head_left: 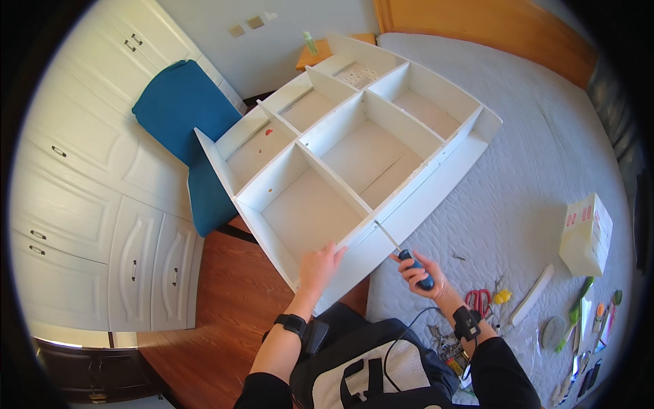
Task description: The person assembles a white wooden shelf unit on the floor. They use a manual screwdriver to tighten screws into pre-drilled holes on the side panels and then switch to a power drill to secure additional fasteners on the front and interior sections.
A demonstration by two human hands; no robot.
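Note:
A white shelf unit (355, 240) with several square compartments lies tilted across the middle, open side up. My left hand (319, 271) grips its near edge, the fingers bent over the board beside the nearest compartment. In my right hand (424, 274) is a screwdriver (407, 257) with a dark blue handle, the fingers wrapped around it. Its metal shaft points up and left, and its tip meets the white board close to the compartment's corner. Whether the tip sits in a screw is too small to tell.
A blue chair (187, 102) stands against the unit's left side, near white cabinets (88, 204). The grey mattress (538, 157) at right bears red-handled scissors (478, 300), a white box (587, 232), a white strip (533, 294) and loose hardware (446, 347). A black-and-white bag (361, 371) lies closest to me.

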